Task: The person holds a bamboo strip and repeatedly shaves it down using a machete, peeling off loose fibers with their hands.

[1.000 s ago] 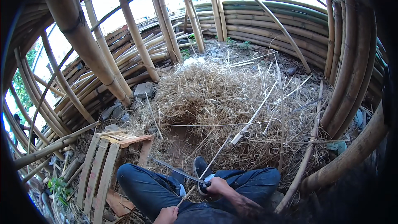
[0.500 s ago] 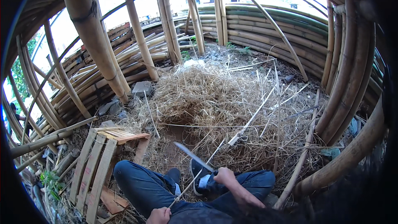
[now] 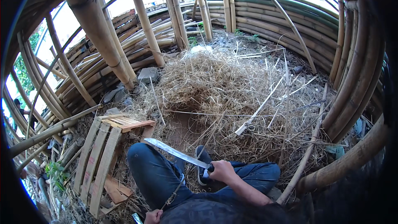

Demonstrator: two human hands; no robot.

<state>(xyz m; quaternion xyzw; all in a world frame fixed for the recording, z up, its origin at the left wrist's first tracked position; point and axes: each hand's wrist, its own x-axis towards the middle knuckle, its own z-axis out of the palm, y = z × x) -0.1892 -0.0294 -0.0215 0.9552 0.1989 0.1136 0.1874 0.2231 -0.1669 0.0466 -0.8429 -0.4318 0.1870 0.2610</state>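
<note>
Grips a machete (image 3: 186,157) by its black handle in the closed right hand (image 3: 222,171), with the blade slanting leftward over the lap and its tip near the left knee. Holds the lower end of a thin bamboo strip (image 3: 171,199) in the closed left hand (image 3: 154,216), low beside the left thigh. Cannot tell about contact between strip and blade.

Sits on the ground (image 3: 179,128) at the near edge of a straw heap (image 3: 215,83), in blue jeans (image 3: 151,174), with knees spread and a dark shoe (image 3: 203,155) showing behind the blade.

Has a slatted wooden crate (image 3: 105,170) tilted just beside the left knee, and a grey block (image 3: 148,75) near the heap's far left corner. Has a pale split bamboo piece (image 3: 249,123) lying across the straw, and a slender pole (image 3: 305,153) slanting along the heap's right edge. Faces, past the far edge, stacked bamboo poles (image 3: 286,23) running lengthwise.
</note>
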